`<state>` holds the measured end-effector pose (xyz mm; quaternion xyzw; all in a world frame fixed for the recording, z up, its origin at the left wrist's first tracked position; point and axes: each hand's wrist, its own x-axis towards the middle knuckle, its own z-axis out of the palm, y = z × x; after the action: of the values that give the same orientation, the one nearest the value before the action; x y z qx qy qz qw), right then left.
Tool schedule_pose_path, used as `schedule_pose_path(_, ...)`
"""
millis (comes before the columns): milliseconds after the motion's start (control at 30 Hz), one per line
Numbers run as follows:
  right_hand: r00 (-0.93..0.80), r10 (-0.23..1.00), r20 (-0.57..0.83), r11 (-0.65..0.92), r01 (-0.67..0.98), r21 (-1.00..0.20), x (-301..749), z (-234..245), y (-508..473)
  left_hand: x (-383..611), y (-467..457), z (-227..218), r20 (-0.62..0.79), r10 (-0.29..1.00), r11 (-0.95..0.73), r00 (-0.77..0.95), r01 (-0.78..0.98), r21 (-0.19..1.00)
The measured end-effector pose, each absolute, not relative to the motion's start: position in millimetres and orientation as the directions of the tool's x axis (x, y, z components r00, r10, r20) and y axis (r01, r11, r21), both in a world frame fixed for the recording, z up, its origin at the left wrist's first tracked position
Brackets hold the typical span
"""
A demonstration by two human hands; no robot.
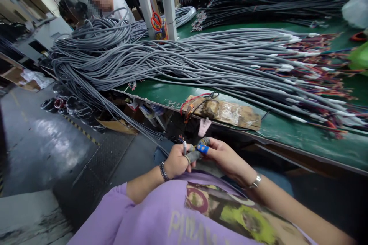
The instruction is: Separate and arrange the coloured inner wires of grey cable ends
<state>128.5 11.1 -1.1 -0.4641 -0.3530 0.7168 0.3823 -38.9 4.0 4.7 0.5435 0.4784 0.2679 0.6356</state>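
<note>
My left hand (177, 162) is closed around a grey cable (184, 148), whose white-banded end points up between thumb and fingers. Thin coloured wires (181, 138) fan out at its tip. Close against it, my right hand (217, 151) pinches with thumb and forefinger; what lies between them is too small to make out. Grey finger covers are on several fingertips, and a blue wrap (202, 148) circles the right thumb. Just beyond the hands, a worn wooden board (240, 116) lies at the bench edge with a dark lump and red and black wires on it.
A thick bundle of grey cables (161, 61) stretches across the green bench (161, 91), stripped ends at right. Darker cables (258, 7) lie behind. Orange-handled scissors (156, 21) hang at a white post (170, 19). Another person (115, 5) sits at the far left. A pink tag (204, 126) hangs below the board.
</note>
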Motion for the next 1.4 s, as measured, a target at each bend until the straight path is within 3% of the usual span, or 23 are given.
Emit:
schedule_pose_path(400,-0.229,0.880,-0.416,-0.474,-0.353,-0.807,123,-6,8,-38,5,1,-0.344,0.860,0.315,0.378,0.138,0.939)
schedule_pose_path(533,-0.209,0.874,-0.438,-0.482,-0.480,-0.733,124,-7,12,-35,2,-2,-0.368,0.821,0.329,0.436,0.164,0.930)
schedule_pose_path(667,-0.084,0.870,-0.486,-0.422,-0.637,-0.645,137,-8,19,-35,-2,-3,-0.388,0.797,0.339,0.462,0.190,0.921)
schedule_pose_path(900,-0.279,0.866,-0.414,-0.499,-0.426,-0.755,136,-7,7,-36,1,-2,-0.368,0.848,0.347,0.380,0.127,0.929)
schedule_pose_path(1067,-0.248,0.894,-0.374,-0.443,-0.357,-0.822,128,-5,6,-35,0,-4,-0.365,0.841,0.340,0.400,0.135,0.931)
schedule_pose_path(1400,-0.195,0.874,-0.445,-0.485,-0.343,-0.804,130,-8,9,-34,-1,-5,-0.372,0.855,0.349,0.361,0.129,0.928)
